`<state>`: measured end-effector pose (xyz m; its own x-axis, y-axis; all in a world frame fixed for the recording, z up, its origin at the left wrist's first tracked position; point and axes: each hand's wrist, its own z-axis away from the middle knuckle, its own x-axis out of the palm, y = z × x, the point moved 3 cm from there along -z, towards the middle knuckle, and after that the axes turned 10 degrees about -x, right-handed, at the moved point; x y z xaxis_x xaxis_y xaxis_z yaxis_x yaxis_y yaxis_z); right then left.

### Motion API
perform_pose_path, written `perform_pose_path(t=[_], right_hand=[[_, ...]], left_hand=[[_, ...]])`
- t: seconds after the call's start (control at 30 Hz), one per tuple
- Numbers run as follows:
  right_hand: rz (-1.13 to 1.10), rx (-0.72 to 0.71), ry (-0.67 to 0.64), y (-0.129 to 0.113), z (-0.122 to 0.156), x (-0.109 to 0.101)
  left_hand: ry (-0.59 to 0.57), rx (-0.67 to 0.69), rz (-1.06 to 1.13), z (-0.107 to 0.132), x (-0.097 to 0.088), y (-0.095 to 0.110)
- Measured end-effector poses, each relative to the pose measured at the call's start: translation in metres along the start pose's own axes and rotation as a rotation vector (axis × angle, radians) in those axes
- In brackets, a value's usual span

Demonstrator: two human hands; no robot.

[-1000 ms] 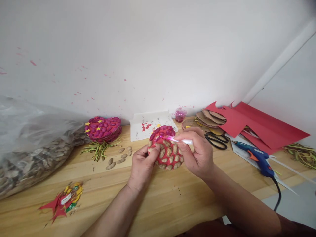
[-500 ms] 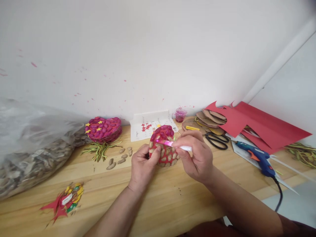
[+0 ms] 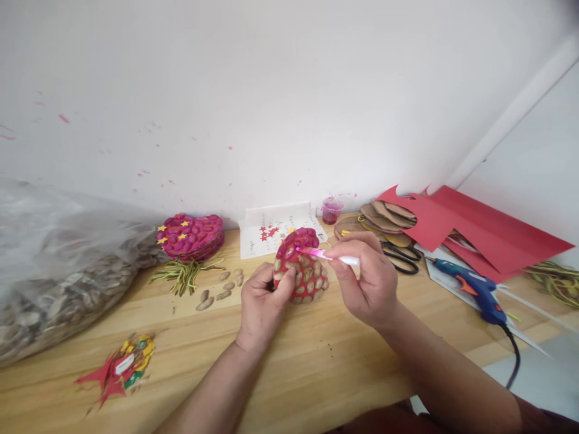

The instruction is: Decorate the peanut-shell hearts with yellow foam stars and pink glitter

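My left hand (image 3: 266,301) grips the lower left edge of a round red disc covered with peanut shells (image 3: 304,274), thumb on its face. The shells along the disc's top are painted magenta; those lower down are bare tan. In my right hand (image 3: 368,280) is a white-handled paintbrush (image 3: 346,259), pinched between thumb and fingers. Its pink tip rests on or just over the upper shells; exact contact cannot be made out. Several loose peanuts (image 3: 224,295) lie left of the disc. A small clear cup of magenta paint (image 3: 332,211) stands behind it.
A bag of peanuts (image 3: 81,289) sits at left, beside finished-looking magenta discs (image 3: 192,236). Paper with small stars (image 3: 253,241) lies behind. To the right are cardboard discs (image 3: 384,217), scissors (image 3: 402,259), red paper (image 3: 488,229) and a corded blue glue gun (image 3: 484,295). Scraps (image 3: 126,364) lie front left.
The brush in my right hand has moved slightly right and up across the disc, and more of the upper shells show. My left hand keeps its hold on the disc.
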<state>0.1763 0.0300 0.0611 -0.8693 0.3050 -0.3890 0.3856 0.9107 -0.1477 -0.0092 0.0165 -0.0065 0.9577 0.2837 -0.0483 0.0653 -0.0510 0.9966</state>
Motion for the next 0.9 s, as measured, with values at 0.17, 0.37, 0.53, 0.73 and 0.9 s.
perform_pose_path(t=[0.17, 0.37, 0.53, 0.73, 0.9], right_hand=[[-0.036, -0.036, -0.025, -0.002, -0.001, 0.001], [-0.025, -0.015, -0.008, -0.001, -0.001, 0.000], [-0.035, -0.024, -0.018, -0.002, -0.001, -0.001], [-0.054, -0.031, 0.011, -0.001, -0.002, -0.004], [-0.072, -0.019, 0.001, -0.003, -0.003, -0.005]], left_hand=[[0.008, 0.020, -0.023, -0.001, 0.000, 0.002], [0.038, 0.065, -0.039, 0.000, 0.000, 0.006], [0.058, 0.155, -0.096, 0.000, -0.001, 0.010], [0.096, 0.195, -0.113, 0.001, -0.003, 0.015], [0.093, 0.199, -0.094, 0.000, -0.002, 0.014]])
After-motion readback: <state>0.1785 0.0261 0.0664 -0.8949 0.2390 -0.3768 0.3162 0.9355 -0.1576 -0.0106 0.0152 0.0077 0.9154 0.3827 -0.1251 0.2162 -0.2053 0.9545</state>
